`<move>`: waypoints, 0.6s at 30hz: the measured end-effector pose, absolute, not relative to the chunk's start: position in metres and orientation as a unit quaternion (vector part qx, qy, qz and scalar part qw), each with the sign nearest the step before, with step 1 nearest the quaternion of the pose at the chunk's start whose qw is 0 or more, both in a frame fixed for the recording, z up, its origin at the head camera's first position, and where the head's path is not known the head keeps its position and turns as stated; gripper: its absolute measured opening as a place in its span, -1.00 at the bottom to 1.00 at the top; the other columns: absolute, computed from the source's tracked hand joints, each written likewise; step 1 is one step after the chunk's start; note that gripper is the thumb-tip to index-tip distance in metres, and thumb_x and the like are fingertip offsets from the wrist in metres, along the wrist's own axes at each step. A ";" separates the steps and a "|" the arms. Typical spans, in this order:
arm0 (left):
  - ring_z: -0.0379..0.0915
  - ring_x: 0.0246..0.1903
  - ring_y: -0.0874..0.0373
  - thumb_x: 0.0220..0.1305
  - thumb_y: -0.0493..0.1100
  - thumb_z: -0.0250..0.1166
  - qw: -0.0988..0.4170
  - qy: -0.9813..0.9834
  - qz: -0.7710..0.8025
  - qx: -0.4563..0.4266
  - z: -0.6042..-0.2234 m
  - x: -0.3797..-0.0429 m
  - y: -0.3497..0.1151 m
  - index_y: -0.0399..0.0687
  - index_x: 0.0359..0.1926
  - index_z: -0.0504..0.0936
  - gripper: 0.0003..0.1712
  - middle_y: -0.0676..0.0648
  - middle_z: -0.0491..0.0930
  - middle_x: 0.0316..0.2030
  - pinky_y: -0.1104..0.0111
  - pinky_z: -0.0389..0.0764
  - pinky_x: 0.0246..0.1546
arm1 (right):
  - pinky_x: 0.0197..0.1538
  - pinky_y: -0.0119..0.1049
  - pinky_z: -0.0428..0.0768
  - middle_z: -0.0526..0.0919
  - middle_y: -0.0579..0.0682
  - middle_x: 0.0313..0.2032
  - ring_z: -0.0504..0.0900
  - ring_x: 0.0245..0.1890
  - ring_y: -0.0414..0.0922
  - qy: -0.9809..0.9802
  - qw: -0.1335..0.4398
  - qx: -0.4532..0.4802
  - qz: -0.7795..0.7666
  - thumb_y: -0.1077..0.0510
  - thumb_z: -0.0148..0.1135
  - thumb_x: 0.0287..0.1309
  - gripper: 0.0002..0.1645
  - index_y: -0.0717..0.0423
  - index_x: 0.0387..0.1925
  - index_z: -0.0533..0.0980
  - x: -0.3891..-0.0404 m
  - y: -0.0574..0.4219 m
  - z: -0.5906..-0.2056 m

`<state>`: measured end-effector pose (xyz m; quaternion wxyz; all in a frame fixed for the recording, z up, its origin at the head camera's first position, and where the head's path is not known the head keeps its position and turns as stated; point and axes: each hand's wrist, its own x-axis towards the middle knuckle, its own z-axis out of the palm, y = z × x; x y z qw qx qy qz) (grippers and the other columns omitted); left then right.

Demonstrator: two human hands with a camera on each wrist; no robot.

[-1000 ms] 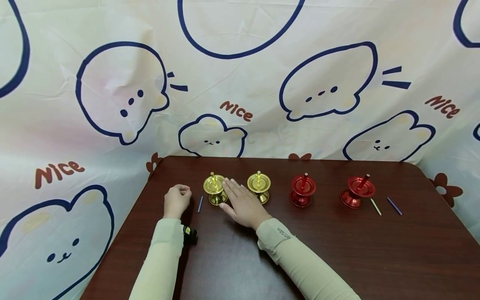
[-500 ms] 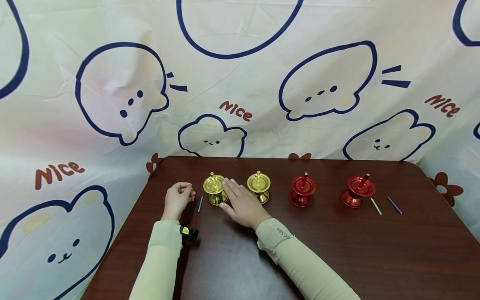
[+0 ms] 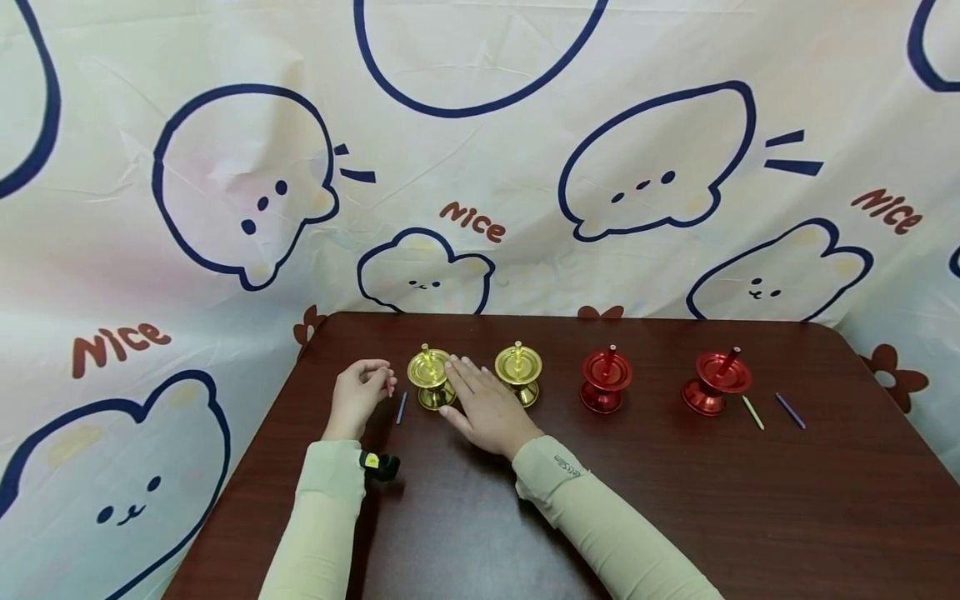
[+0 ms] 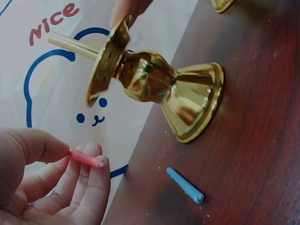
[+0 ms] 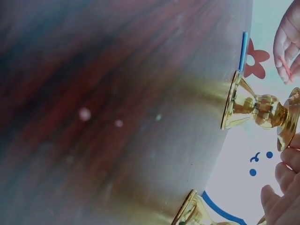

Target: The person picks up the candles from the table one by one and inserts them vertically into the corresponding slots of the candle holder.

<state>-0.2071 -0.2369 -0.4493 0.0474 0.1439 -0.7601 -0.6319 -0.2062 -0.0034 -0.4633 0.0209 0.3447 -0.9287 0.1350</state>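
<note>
My left hand (image 3: pixel 358 402) pinches a small pinkish-red candle (image 4: pixel 86 160) between thumb and fingers, above the table at the left. In the left wrist view its whitish end points away from the thumb. A thin blue candle (image 4: pixel 186 185) lies on the table beside the left gold candlestick (image 4: pixel 145 77). My right hand (image 3: pixel 491 410) reaches across with its fingers extended, their tips touching that candlestick's dish rim. The candlestick stands upright with a bare gold spike in its dish. Partly behind my right hand stands a second gold candlestick (image 3: pixel 518 365).
Two red candlesticks (image 3: pixel 606 372) (image 3: pixel 722 373) stand further right in the same row. Near the far right one lie a pale green candle (image 3: pixel 752 413) and a purple candle (image 3: pixel 790 412). A printed cloth (image 3: pixel 525 167) hangs behind the brown table (image 3: pixel 675 500).
My left hand has turned and shifted slightly right and up, so its fingertips and the pinkish-red candle now show. My right hand stays on the gold candlestick's rim.
</note>
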 end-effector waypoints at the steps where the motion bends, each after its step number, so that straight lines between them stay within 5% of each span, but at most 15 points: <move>1: 0.63 -0.10 -0.09 0.54 -0.25 0.09 0.048 -0.758 -0.635 0.142 -0.448 -0.207 -0.236 -0.44 0.16 0.49 -0.66 -0.37 0.61 -0.05 0.47 0.65 -0.26 | 0.56 -0.13 -0.03 -0.02 0.02 0.59 -0.08 0.59 -0.07 -0.929 0.021 0.344 0.134 -0.29 -0.24 0.56 -0.16 0.06 0.61 -0.04 -0.206 -0.003 -0.463; 10: 0.62 -0.25 0.19 0.53 -0.23 0.13 0.065 -0.742 -0.657 0.112 -0.438 -0.206 -0.229 -0.36 0.11 0.52 -0.71 -0.23 0.60 -0.09 0.44 0.66 -0.20 | 0.56 -0.12 -0.03 -0.04 0.03 0.60 -0.09 0.59 -0.06 -0.931 0.019 0.343 0.123 -0.29 -0.24 0.56 -0.15 0.08 0.62 -0.07 -0.206 -0.004 -0.463; 18: 0.60 -0.03 -0.07 0.54 -0.22 0.12 0.077 -0.741 -0.661 0.092 -0.429 -0.206 -0.223 -0.31 0.11 0.52 -0.73 -0.19 0.60 -0.06 0.41 0.67 -0.09 | 0.56 -0.14 -0.04 -0.03 0.03 0.60 -0.10 0.59 -0.06 -0.931 0.017 0.343 0.123 -0.30 -0.25 0.56 -0.14 0.07 0.62 -0.07 -0.206 -0.004 -0.463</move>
